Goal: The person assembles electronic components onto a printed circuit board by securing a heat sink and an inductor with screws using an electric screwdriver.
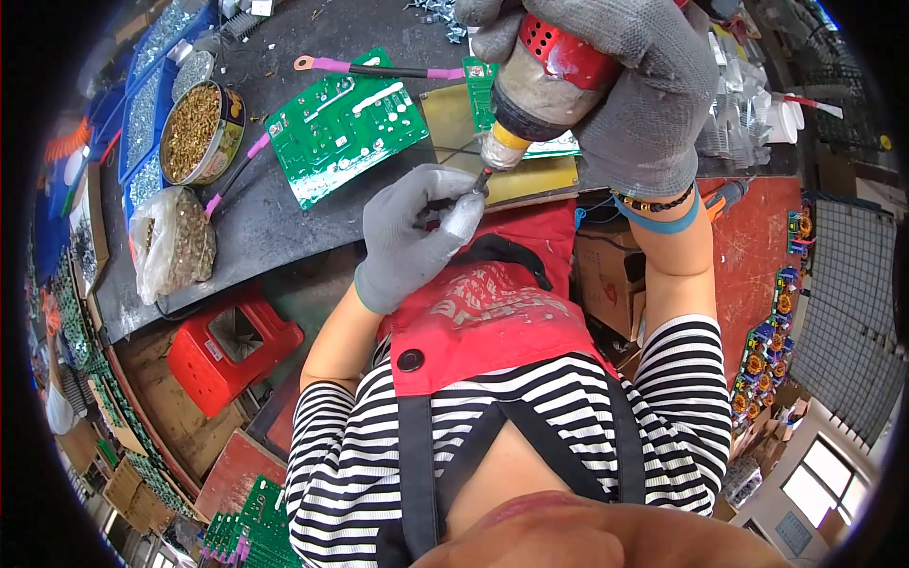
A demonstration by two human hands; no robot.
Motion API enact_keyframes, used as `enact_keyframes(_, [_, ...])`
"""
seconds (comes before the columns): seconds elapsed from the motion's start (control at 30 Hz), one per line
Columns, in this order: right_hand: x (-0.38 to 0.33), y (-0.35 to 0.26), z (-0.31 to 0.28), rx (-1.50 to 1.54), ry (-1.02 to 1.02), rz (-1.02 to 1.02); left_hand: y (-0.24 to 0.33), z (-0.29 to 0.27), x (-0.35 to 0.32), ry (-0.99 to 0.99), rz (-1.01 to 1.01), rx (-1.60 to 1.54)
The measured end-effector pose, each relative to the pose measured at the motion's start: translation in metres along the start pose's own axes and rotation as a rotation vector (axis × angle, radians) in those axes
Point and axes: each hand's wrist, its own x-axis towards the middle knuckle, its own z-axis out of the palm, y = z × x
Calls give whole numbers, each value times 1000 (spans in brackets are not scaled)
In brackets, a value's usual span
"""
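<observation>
My right hand (653, 104), in a grey glove, grips a red and grey power screwdriver (544, 85) that points down and toward me. At its nose a short driver bit (484, 178) sticks out. My left hand (412, 232), gloved as well, pinches the end of this bit between thumb and fingers; whether a screw sits there is hidden. Beyond the left hand a green circuit board (346, 128) lies on the dark table (275, 241). Another green board (480, 93) shows partly behind the screwdriver, by a yellowish plate (530, 185).
A black cable with pink ends (383, 69) lies across the boards. To the left stand a round tin of brass-coloured screws (194, 133), a clear bag of small parts (180, 241) and blue trays (142, 114) of silvery parts. A red stool (232, 346) stands below the table.
</observation>
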Motion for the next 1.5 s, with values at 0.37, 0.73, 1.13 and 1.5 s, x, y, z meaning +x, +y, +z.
enact_keyframes(0.37, [0,-4,-10,595,-78,113,6,7,0,17,-242,-356])
enact_keyframes(0.73, [-5,6,0,98,39,-158,2,14,5,67,-282,-553])
enact_keyframes(1.13, [7,-3,-8,483,-149,-17,-15,-2,12,-52,-95,-354])
enact_keyframes(1.5, [56,25,11,-320,247,-329,-36,-73,77,96,519,1193])
